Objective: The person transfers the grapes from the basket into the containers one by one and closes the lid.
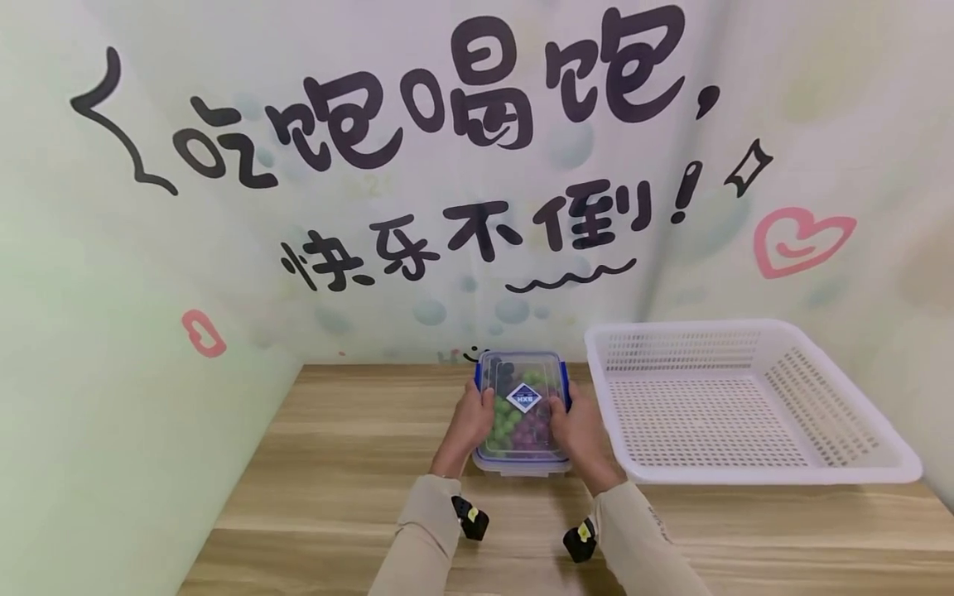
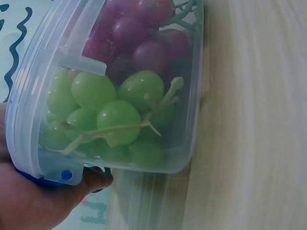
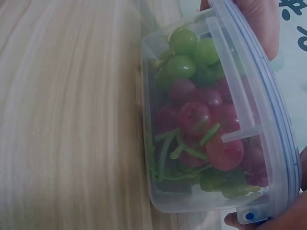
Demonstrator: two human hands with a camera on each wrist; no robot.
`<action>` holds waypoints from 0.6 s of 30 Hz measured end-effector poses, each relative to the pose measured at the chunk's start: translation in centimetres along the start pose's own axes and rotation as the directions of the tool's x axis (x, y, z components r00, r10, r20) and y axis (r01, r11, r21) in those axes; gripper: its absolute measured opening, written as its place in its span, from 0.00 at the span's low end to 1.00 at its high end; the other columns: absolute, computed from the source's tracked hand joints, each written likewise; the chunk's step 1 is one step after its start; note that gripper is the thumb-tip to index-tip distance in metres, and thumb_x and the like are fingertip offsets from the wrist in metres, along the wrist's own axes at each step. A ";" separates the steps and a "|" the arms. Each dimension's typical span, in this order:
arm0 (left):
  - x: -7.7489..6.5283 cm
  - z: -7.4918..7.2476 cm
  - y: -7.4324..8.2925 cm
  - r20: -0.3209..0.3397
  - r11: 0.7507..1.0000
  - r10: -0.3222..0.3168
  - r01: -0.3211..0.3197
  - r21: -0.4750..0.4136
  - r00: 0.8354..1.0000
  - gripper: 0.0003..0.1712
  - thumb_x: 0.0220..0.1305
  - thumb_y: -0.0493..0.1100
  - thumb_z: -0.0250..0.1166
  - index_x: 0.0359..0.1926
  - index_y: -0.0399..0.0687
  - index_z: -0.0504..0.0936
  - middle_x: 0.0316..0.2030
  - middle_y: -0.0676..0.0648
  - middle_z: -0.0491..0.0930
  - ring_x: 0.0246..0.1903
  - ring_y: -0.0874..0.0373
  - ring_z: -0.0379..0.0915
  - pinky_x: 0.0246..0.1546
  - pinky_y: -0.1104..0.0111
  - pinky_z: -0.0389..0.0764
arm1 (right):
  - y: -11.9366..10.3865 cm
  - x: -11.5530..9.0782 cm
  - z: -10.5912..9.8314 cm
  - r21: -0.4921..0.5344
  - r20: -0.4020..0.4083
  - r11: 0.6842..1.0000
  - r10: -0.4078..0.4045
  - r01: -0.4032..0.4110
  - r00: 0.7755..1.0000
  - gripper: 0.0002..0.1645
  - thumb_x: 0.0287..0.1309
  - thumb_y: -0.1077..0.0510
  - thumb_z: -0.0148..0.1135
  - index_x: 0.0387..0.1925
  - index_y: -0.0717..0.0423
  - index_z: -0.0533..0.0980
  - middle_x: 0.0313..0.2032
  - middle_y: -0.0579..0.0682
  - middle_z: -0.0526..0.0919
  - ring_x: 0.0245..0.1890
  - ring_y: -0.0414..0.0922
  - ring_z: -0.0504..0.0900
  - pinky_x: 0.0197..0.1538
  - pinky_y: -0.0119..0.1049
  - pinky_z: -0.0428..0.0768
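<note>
A clear plastic food container with a lid and blue side clips is held between both hands. My left hand grips its left side, thumb over the lid's edge. On the opposite side my right hand grips in the same way. A blue and white diamond label is stuck on the lid. Through the walls show green grapes and reddish-purple grapes with green stems, plus dark ones near the far end. In both wrist views the container's bottom is right at the wooden tabletop.
To the right of the container stands a large white perforated plastic basket, its near left corner close to my right hand. Behind the wooden table hangs a pale backdrop with black lettering and pink hearts.
</note>
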State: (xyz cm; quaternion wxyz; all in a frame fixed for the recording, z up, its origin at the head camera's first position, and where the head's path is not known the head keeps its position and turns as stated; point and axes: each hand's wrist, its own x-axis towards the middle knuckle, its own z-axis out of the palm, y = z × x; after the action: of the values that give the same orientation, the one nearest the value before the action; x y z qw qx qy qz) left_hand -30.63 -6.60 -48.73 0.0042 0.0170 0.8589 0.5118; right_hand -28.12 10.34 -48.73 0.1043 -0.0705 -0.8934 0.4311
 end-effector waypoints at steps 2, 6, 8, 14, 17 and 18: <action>0.1 0.0 0.1 0.003 1.000 -0.010 0.010 -0.001 1.000 0.28 0.79 0.41 0.44 0.69 0.25 0.55 0.52 0.26 0.75 0.48 0.42 0.74 0.50 0.50 0.77 | 0.0 0.1 0.0 0.003 -0.003 1.000 0.000 0.000 1.000 0.18 0.69 0.59 0.52 0.54 0.67 0.72 0.44 0.68 0.82 0.40 0.58 0.80 0.46 0.56 0.78; 0.0 -0.1 0.2 0.000 0.999 -0.034 0.034 -0.012 0.999 0.29 0.79 0.42 0.44 0.71 0.26 0.54 0.54 0.27 0.74 0.48 0.43 0.74 0.50 0.51 0.77 | -0.1 0.2 0.1 0.007 0.015 1.000 0.002 -0.002 1.000 0.18 0.69 0.59 0.52 0.54 0.67 0.72 0.43 0.67 0.82 0.40 0.57 0.80 0.47 0.55 0.78; -0.1 -0.2 0.2 -0.002 0.999 -0.045 0.045 -0.027 0.999 0.30 0.79 0.43 0.44 0.72 0.27 0.53 0.55 0.27 0.74 0.48 0.43 0.74 0.49 0.51 0.77 | -0.2 0.3 0.2 0.013 0.023 1.000 0.000 -0.001 1.000 0.18 0.69 0.59 0.53 0.54 0.68 0.72 0.43 0.67 0.82 0.40 0.57 0.80 0.46 0.55 0.78; -0.2 -0.4 0.0 0.007 0.998 -0.052 0.052 -0.041 0.999 0.32 0.79 0.43 0.44 0.74 0.28 0.50 0.55 0.28 0.73 0.44 0.46 0.74 0.44 0.55 0.77 | -0.3 0.4 0.3 0.033 0.038 0.999 0.015 -0.016 0.999 0.22 0.70 0.58 0.53 0.59 0.68 0.71 0.45 0.68 0.81 0.43 0.59 0.81 0.49 0.56 0.79; -0.2 -0.2 -0.1 0.016 0.998 -0.040 0.040 -0.046 0.999 0.31 0.79 0.43 0.44 0.73 0.27 0.51 0.55 0.27 0.73 0.47 0.45 0.74 0.46 0.54 0.77 | 0.0 0.2 0.1 0.043 0.033 0.999 0.023 -0.025 0.999 0.20 0.70 0.58 0.52 0.57 0.68 0.71 0.44 0.68 0.81 0.42 0.58 0.81 0.48 0.56 0.79; -0.2 -0.1 0.0 0.018 0.998 -0.039 0.039 -0.046 0.999 0.31 0.79 0.44 0.44 0.73 0.27 0.51 0.56 0.27 0.72 0.49 0.44 0.74 0.47 0.53 0.77 | 0.1 0.2 0.0 0.046 0.032 0.998 0.029 -0.030 0.999 0.20 0.70 0.58 0.52 0.57 0.67 0.71 0.45 0.68 0.81 0.43 0.58 0.81 0.48 0.56 0.79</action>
State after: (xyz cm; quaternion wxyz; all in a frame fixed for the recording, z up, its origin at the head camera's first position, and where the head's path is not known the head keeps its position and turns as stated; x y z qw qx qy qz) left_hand -30.39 -6.67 -48.74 0.0221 0.0046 0.8470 0.5312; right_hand -28.27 10.44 -48.77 0.0854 -0.0745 -0.8836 0.4544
